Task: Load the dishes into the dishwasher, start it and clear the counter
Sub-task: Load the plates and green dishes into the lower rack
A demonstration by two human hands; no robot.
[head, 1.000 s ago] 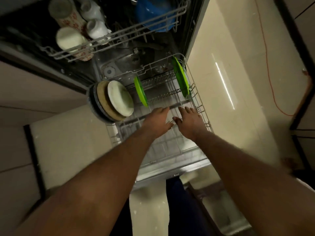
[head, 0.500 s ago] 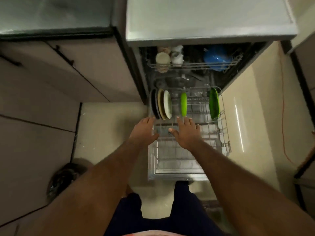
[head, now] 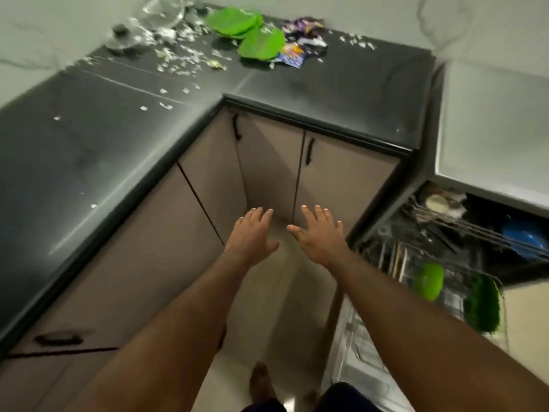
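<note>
My left hand (head: 251,234) and my right hand (head: 319,234) hang empty in mid-air in front of the corner cabinets, fingers spread. The open dishwasher (head: 445,263) lies at the right with its lower rack (head: 368,337) pulled out; two green plates (head: 429,281) stand in it, beside a darker stack of plates. A blue bowl (head: 524,237) and a white cup (head: 436,203) sit in the upper rack. Green plates (head: 261,43) lie on the far part of the black counter (head: 89,150), beside a glass bowl (head: 163,10) and a glass lid (head: 124,37).
Torn wrappers (head: 297,46) and scattered white scraps (head: 178,58) litter the far counter. Beige cabinet doors (head: 267,162) with black handles fill the corner below. A grey appliance top (head: 493,129) sits above the dishwasher. My bare foot (head: 261,382) stands on the tiled floor.
Both hands have left the lower rack and lifted away, empty. The view has swung left and up from the dishwasher to the corner counter with the green plates.
</note>
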